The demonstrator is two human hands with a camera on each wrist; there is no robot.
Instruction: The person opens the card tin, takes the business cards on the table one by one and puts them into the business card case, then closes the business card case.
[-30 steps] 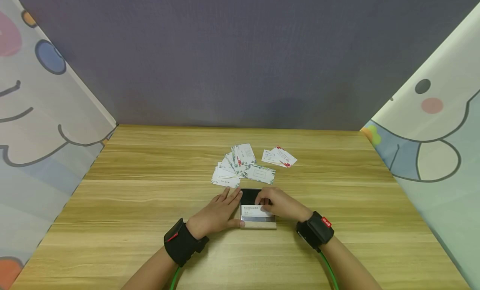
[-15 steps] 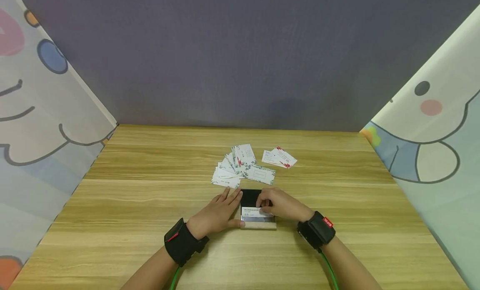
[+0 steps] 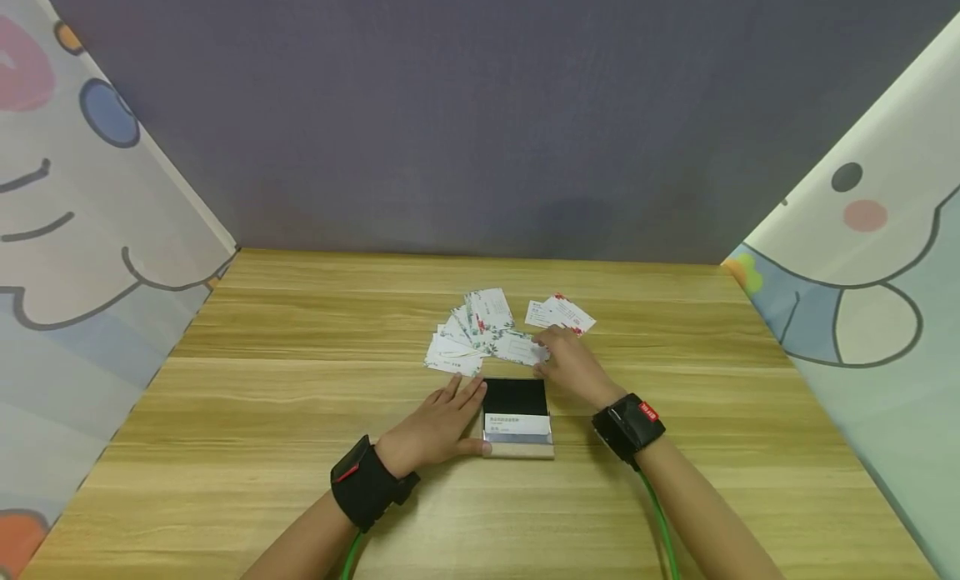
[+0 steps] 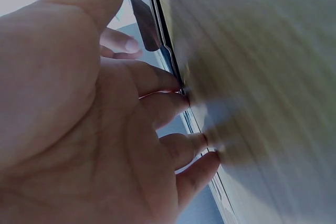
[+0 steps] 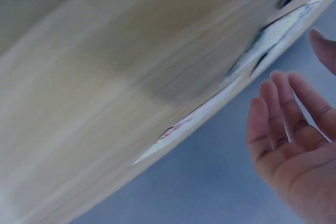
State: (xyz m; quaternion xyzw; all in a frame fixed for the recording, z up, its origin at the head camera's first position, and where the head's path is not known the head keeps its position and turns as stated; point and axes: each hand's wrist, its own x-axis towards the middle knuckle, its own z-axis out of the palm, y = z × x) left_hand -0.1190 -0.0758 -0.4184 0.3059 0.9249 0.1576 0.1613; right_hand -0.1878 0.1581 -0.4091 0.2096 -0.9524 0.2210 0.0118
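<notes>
An open business card case lies on the table, black inside its lid, with a white business card in its lower part. My left hand rests beside it, fingers stretched out and fingertips and thumb at the case's left edge. Beyond the case, my right hand hovers at the right end of a green-patterned business card. Its fingers look loosely bent and hold nothing in the right wrist view. Whether they touch that card cannot be told.
Several business cards with leafy borders lie overlapped behind the case, to the left. Two red-patterned business cards lie farther back on the right. A grey panel stands behind the wooden table, with cartoon-printed panels on both sides.
My right hand has let go of the white card, which slid down into the case, and has moved away from me to the leafy cards. The left hand stays in place.
</notes>
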